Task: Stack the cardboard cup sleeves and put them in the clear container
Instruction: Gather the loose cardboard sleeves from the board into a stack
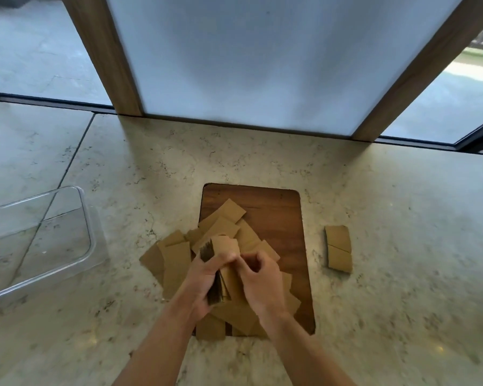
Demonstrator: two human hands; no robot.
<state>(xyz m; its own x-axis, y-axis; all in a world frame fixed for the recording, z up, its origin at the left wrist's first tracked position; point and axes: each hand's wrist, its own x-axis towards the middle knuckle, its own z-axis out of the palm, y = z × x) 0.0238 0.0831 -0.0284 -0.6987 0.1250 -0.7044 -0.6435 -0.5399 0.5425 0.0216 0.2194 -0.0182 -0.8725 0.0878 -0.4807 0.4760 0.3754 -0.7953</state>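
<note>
Standing at a marble bench point(374, 190), clear container point(87, 218) empty at my left, loose sleeves point(226, 215) littering the wooden board point(276, 215); my left hand point(198, 282) grips a partial stack point(216, 285), right hand point(260, 282) closed against it

Left of my grip, loose sleeves point(171, 260) litter the bench point(402, 288); beyond them bare stone runs to the clear container point(88, 218). Right: bare board point(279, 215), then two sleeves point(338, 248). Ahead, open bench up to the frosted panel point(257, 65).
</note>
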